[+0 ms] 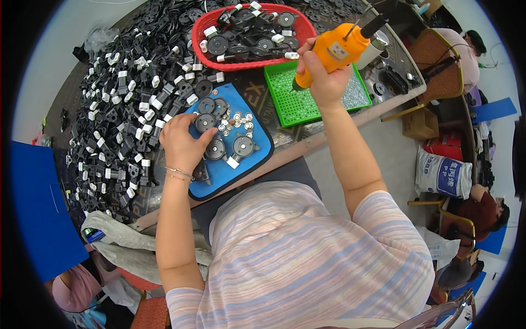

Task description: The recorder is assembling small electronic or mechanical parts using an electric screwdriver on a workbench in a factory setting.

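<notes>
While the black round part (215,149) lies on the blue mat (262,154) at the table's near edge, the left hand (181,143) rests right against it, fingers curled onto it and a neighbouring disc. The right hand (323,82) is well apart, up and to the right, clamped on an orange electric screwdriver (335,50) whose long axis slants down-left over the green screw tray (285,107). So the left hand is far nearer. Small silver washers (236,123) are scattered just beyond.

Nothing fancy here: we've got a red basket (246,66) of black parts just past our right fingers (303,61), a green screw tray (285,101) under them, and a big heap of black-and-white parts (120,109) left of our left fingers (204,137).
</notes>
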`<move>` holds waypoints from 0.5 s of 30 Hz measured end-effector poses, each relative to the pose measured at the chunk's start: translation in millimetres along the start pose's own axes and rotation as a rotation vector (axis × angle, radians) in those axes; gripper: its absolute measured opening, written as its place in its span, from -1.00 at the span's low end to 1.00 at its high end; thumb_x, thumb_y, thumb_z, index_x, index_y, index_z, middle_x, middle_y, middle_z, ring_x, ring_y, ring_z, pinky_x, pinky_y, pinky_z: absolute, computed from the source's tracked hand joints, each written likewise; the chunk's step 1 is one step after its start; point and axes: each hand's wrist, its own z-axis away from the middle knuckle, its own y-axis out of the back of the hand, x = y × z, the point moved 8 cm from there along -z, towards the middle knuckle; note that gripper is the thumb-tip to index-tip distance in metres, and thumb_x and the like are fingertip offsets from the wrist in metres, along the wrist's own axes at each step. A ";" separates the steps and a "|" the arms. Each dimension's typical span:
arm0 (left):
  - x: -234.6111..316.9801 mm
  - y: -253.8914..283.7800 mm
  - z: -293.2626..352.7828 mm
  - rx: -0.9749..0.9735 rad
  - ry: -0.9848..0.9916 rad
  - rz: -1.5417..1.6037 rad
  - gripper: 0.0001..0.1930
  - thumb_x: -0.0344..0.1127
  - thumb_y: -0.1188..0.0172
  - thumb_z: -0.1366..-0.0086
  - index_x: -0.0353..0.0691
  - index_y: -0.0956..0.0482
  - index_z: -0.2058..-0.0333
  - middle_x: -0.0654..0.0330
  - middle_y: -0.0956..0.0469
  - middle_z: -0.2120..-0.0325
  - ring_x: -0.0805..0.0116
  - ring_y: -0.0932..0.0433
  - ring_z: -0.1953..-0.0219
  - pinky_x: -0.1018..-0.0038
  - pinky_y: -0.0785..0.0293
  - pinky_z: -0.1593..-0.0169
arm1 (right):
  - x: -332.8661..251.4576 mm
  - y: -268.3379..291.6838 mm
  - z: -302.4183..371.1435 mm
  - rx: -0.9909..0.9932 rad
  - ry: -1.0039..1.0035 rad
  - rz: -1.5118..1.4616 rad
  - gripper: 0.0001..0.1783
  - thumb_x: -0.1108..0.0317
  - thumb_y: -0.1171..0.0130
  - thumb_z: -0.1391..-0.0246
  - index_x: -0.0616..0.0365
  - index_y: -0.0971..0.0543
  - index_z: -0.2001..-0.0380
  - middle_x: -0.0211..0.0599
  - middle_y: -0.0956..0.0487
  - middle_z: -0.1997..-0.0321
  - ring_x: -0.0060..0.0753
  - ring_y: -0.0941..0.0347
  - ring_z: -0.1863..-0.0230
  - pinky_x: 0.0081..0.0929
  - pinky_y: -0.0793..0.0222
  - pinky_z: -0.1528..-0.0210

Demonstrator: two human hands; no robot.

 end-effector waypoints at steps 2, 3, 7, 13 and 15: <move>2.2 0.2 -1.2 0.001 -0.009 0.007 -0.51 -0.08 -0.40 0.17 -0.19 -0.56 0.25 0.14 -0.50 0.19 0.15 -0.39 0.06 0.25 -0.18 -0.06 | 1.1 -1.2 -0.8 -0.031 0.011 0.036 -0.76 0.59 -0.11 0.04 0.28 -0.40 0.24 -0.17 -0.49 0.37 -0.49 -0.42 0.57 -0.59 -0.37 0.49; 2.5 0.2 -1.7 0.002 -0.008 0.006 -0.51 -0.08 -0.40 0.17 -0.19 -0.56 0.25 0.14 -0.50 0.19 0.15 -0.39 0.06 0.25 -0.18 -0.06 | 1.7 -1.1 -0.9 -0.031 0.010 0.036 -0.76 0.59 -0.11 0.04 0.28 -0.40 0.24 -0.17 -0.49 0.37 -0.49 -0.42 0.57 -0.59 -0.37 0.49; 3.5 -0.8 -3.5 -0.014 0.006 0.004 -0.53 -0.10 -0.41 0.17 -0.21 -0.57 0.27 0.15 -0.52 0.21 0.17 -0.40 0.06 0.26 -0.19 -0.06 | 3.8 -1.0 -1.1 -0.028 -0.006 0.035 -0.77 0.57 -0.12 0.04 0.28 -0.40 0.25 -0.20 -0.49 0.41 -0.50 -0.42 0.58 -0.59 -0.37 0.49; 3.0 -3.0 -5.5 -0.001 -0.050 0.023 -0.55 -0.11 -0.44 0.21 -0.24 -0.58 0.33 0.14 -0.53 0.17 0.17 -0.41 0.05 0.26 -0.22 -0.05 | 5.0 0.3 -1.0 -0.026 -0.008 0.036 -0.78 0.54 -0.13 0.02 0.30 -0.41 0.26 -0.24 -0.48 0.48 -0.51 -0.41 0.60 -0.60 -0.36 0.50; 1.5 -3.2 -7.1 0.003 -0.072 0.024 -0.55 -0.12 -0.45 0.22 -0.25 -0.58 0.35 0.13 -0.53 0.15 0.16 -0.42 0.04 0.26 -0.23 -0.05 | 4.4 -0.4 -0.8 -0.025 -0.008 0.037 -0.79 0.53 -0.12 0.02 0.30 -0.41 0.26 -0.25 -0.48 0.49 -0.51 -0.41 0.60 -0.61 -0.35 0.51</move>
